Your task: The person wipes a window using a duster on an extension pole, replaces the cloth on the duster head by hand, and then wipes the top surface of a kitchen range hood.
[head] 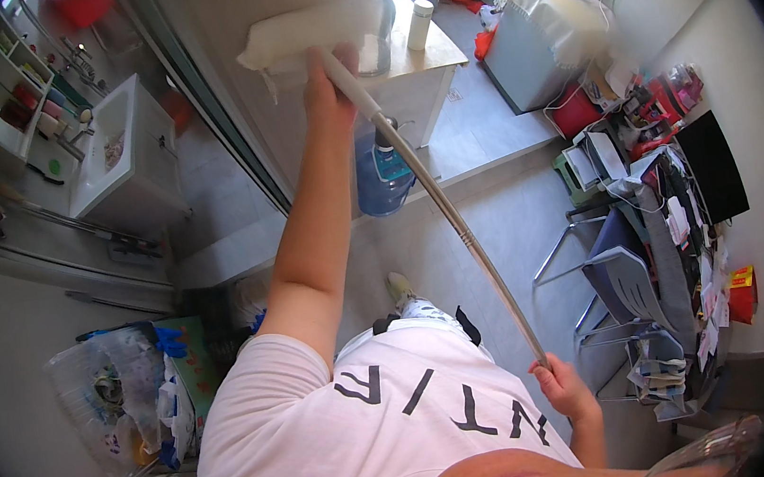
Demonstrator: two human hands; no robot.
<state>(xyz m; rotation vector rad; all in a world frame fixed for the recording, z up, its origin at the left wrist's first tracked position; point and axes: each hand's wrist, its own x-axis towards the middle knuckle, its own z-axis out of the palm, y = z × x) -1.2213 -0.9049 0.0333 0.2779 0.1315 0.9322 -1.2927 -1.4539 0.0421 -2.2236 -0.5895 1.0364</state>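
A long metal pole (455, 219) with a light plastic upper end slants across the view. My left hand (329, 91) is raised with the arm stretched out and grips the pole near that upper end. My right hand (563, 384) is closed around the metal shaft lower down, beside my waist. Just beyond my left hand is a wide, white, cloth-like head (285, 36). It appears to be a flat mop head, held up close to the pale wall or panel (212, 16). My left fingers partly hide where pole and head meet.
A blue water jug (385, 191) with a pump stands below a counter (434, 53), which bears a white bottle (421, 23). To the left are a glass door frame (207, 95) and a washbasin (109, 143). Folding chairs (618, 267) and a cluttered desk (675, 238) line the right.
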